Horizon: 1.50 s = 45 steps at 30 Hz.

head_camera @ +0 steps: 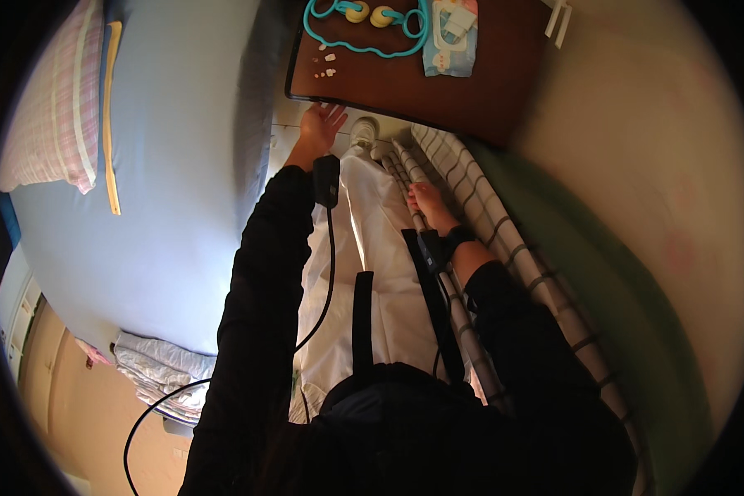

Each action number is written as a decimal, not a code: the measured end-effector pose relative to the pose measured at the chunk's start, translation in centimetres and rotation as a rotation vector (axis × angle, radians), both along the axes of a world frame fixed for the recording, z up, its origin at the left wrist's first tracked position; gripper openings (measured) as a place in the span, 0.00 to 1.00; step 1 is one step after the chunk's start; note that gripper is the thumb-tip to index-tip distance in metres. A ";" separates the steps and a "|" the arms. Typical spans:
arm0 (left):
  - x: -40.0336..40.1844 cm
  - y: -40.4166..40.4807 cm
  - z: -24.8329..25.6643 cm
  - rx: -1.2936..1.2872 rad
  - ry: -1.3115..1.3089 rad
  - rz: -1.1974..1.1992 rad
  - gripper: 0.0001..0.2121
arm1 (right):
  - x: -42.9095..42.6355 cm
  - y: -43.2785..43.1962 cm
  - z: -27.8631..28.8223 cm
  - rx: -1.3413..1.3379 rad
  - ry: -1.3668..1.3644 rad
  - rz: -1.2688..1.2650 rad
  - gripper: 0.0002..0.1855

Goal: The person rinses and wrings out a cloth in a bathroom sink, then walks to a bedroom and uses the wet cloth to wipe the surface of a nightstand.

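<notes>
My left hand (323, 129) is at the near edge of a dark brown table (372, 80), palm partly up and fingers apart, with nothing seen in it. Lower and to the right, my right hand (428, 201) rests with curled fingers at a fold of white and dark checked cloth (487, 201); whether it grips the cloth is hidden. On the table lie a turquoise looped toy with yellow parts (366, 46), a wipes packet (449, 62) with a white plug adapter (460, 23) on it, and several small pale pieces (328, 57).
At left spreads a bluish bed surface (173, 155) bearing a strip of wood (110, 124) and a checked pillow (62, 99). Folded cloth (161, 372) lies lower left. A green cushion edge (595, 266) and pale wall stand right. Black cables run from my wrists.
</notes>
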<state>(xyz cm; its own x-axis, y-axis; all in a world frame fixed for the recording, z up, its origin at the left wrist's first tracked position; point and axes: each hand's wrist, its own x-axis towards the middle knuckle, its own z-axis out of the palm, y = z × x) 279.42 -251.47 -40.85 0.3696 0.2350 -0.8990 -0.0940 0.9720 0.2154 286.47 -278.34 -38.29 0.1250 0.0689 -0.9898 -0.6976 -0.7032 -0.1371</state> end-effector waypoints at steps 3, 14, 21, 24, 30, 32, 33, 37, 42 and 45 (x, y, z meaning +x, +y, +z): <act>0.6 0.4 0.4 0.009 0.090 -0.063 0.23 | 0.2 0.6 -0.5 -0.028 -0.019 0.009 0.08; -8.7 -4.4 5.2 -0.050 0.208 -0.259 0.16 | -9.4 5.6 -6.2 0.263 -0.878 1.320 0.08; -15.3 -3.3 11.1 0.006 0.221 -0.313 0.15 | -17.8 6.2 4.8 0.145 -0.120 -0.448 0.16; -18.4 -2.9 14.2 0.062 0.174 -0.369 0.16 | -16.9 2.3 12.0 0.286 -0.301 -0.563 0.18; -17.8 -5.6 17.7 0.082 0.099 -0.519 0.15 | -10.1 -7.6 26.4 0.302 -0.568 -0.239 0.14; -17.0 -6.3 18.5 0.036 0.117 -0.577 0.14 | -10.2 -8.8 29.4 0.211 -0.512 -0.306 0.15; -15.3 -7.0 19.6 0.033 0.091 -0.591 0.14 | -9.3 -9.6 31.2 0.237 -0.485 -0.326 0.16; -13.3 -6.2 21.6 0.069 0.027 -0.626 0.15 | -11.3 -5.7 31.1 0.357 -0.412 -0.328 0.17; -10.3 -4.1 24.6 0.090 -0.025 -0.612 0.14 | -9.5 3.1 30.3 0.454 -0.417 -0.285 0.20; -9.5 -2.6 25.2 0.102 -0.018 -0.583 0.14 | -7.1 6.2 27.1 0.742 -0.495 -0.289 0.23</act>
<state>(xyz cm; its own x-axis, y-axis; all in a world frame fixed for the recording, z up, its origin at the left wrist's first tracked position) 269.95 -254.08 -15.61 0.4787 0.0733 -0.8749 0.4447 0.8390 0.3136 279.35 -272.11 -11.22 0.6312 0.5620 -0.5345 -0.5736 -0.1256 -0.8095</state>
